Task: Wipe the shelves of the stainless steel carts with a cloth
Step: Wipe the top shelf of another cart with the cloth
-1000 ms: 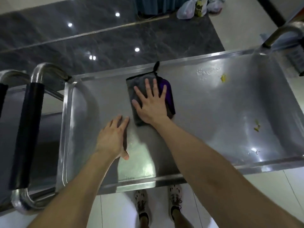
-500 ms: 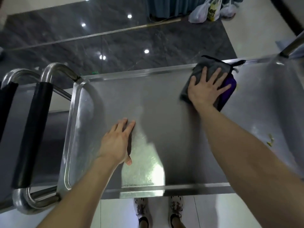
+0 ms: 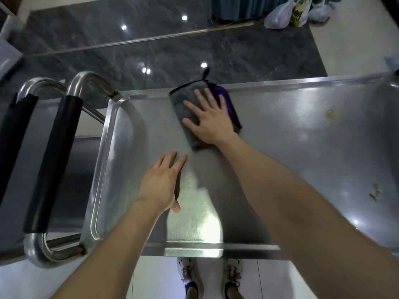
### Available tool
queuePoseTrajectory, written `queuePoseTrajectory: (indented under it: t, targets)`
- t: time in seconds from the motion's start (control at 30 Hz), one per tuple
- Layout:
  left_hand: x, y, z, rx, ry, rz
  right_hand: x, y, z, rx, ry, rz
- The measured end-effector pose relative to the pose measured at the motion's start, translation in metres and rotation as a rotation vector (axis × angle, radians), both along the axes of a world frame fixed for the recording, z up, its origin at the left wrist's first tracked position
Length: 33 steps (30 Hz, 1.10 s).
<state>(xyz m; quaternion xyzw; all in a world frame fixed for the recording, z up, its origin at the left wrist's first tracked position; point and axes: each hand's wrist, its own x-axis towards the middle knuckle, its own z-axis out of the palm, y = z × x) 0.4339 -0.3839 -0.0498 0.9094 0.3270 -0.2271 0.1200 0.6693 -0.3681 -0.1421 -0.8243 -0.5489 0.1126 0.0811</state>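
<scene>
A stainless steel cart's top shelf (image 3: 291, 147) fills the middle of the view. A folded grey and purple cloth (image 3: 183, 104) with a black loop lies on it near the far rim. My right hand (image 3: 209, 119) presses flat on the cloth, fingers spread. My left hand (image 3: 160, 182) rests flat on the bare shelf, nearer to me and left of the cloth, holding nothing. Yellowish crumbs (image 3: 331, 114) and more crumbs (image 3: 374, 192) lie on the right part of the shelf.
A second steel cart (image 3: 28, 169) stands at the left, and two tube handles with black grips (image 3: 56, 160) sit between the carts. Plastic bags (image 3: 289, 14) lie on the floor at the far right. My shoes (image 3: 211, 279) show below the shelf's near rim.
My right hand slid the cloth from the shelf's middle to the far right, then back left along the far rim. My left hand stayed planted on the shelf.
</scene>
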Motion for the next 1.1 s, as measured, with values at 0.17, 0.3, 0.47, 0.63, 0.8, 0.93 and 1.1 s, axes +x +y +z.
queuePoseTrajectory:
  t: [0.17, 0.3, 0.47, 0.63, 0.8, 0.93, 1.1]
  targets:
    - [0.001, 0.001, -0.003, 0.002, 0.006, 0.003, 0.093, -0.13, 0.006, -0.032, -0.018, -0.471]
    - [-0.001, 0.002, -0.009, 0.027, 0.0, -0.016, 0.11, -0.194, 0.009, -0.094, -0.01, -0.762]
    - [-0.009, 0.003, -0.013, 0.02, -0.053, -0.014, -0.006, -0.167, 0.008, -0.043, -0.043, -0.632]
    - [-0.034, -0.015, -0.014, 0.209, -0.177, 0.12, -0.137, -0.182, -0.005, -0.009, -0.083, -0.074]
    - [-0.067, -0.045, -0.008, 0.292, -0.284, 0.154, -0.121, -0.26, -0.006, 0.049, -0.105, -0.13]
    - [-0.105, -0.084, -0.02, 0.181, -0.441, 0.201, -0.098, -0.319, -0.006, -0.014, -0.113, -0.586]
    - [-0.164, -0.116, -0.059, -0.018, -0.31, 0.169, -0.15, -0.259, -0.001, -0.061, -0.047, -0.878]
